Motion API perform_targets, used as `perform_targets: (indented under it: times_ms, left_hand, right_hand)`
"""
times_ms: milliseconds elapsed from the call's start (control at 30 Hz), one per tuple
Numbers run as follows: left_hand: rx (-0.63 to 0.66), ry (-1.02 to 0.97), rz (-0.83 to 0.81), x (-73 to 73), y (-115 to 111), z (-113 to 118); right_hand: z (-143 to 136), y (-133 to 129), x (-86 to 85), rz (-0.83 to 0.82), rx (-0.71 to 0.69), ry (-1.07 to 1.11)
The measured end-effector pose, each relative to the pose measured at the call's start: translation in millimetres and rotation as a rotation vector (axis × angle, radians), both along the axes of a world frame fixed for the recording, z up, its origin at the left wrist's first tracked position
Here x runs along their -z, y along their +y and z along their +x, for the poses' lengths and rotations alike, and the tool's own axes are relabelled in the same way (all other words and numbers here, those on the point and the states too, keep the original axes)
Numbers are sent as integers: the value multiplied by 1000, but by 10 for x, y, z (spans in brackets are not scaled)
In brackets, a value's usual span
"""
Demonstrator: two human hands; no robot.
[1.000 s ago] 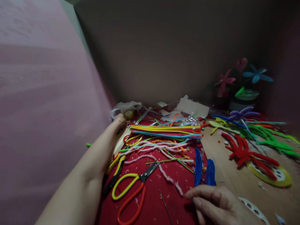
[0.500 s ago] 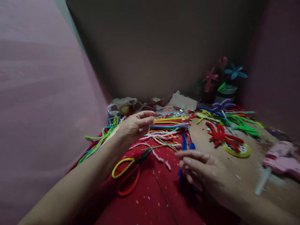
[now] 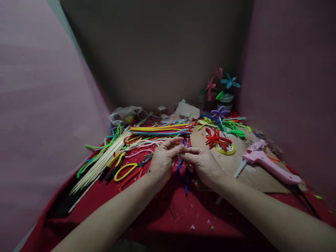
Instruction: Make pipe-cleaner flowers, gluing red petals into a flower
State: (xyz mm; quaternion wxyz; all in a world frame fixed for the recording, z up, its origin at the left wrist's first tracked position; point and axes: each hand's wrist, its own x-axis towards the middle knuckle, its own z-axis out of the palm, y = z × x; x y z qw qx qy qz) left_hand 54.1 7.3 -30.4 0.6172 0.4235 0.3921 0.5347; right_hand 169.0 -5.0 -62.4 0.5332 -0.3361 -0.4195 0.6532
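Note:
Above the red cloth [image 3: 160,217], my left hand [image 3: 166,157] and my right hand [image 3: 201,162] meet fingertip to fingertip. Each is closed in a pinch, and whatever lies between the fingertips is too small to make out. Blue fuzzy stems [image 3: 186,180] show below and behind the fingers; whether they are held or lie on the cloth is unclear. Scissors [image 3: 126,172] with yellow and red handles lie left of my left hand, beside pliers [image 3: 114,166] with yellow and black handles.
Wooden sticks [image 3: 102,164] and colored stems [image 3: 160,129] lie left and behind. On the cardboard [image 3: 252,182] at right are a pink glue gun [image 3: 273,166], a red fuzzy piece [image 3: 216,138] and a yellow-rimmed spool [image 3: 225,148]. Fuzzy flowers [image 3: 229,82] stand at the back.
My hands were apart and have come together at the fingertips. The view has shifted, so more of the sticks, pliers and glue gun shows.

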Motion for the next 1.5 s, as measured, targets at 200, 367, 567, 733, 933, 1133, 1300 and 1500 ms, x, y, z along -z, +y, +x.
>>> perform_targets:
  times_ms: [200, 367, 567, 733, 933, 1133, 1300, 1500]
  left_hand:
    - [-31, -17, 33, 52, -1, 24]
    - [-34, -7, 15, 81, 10, -16]
    - [-33, -39, -10, 126, 29, -85]
    - [-13, -37, 4, 153, 19, -101]
    - [-21, 3, 37, 147, -11, -89]
    - [6, -19, 24, 164, 5, -92]
    - [55, -110, -54, 185, 34, -98]
    - [154, -197, -94, 202, 81, -132]
  right_hand:
    - [-30, 24, 61, 19, -15, 38]
    - [-38, 25, 44, -4, -88, 85]
    - [13, 55, 8, -121, -204, 152]
    - [33, 78, 21, -150, -226, 96]
    - [22, 60, -6, -177, -112, -22]
    - [30, 57, 20, -129, -152, 15]
    - [17, 50, 25, -121, -127, 19]
    - [49, 62, 19, -134, -162, 20]
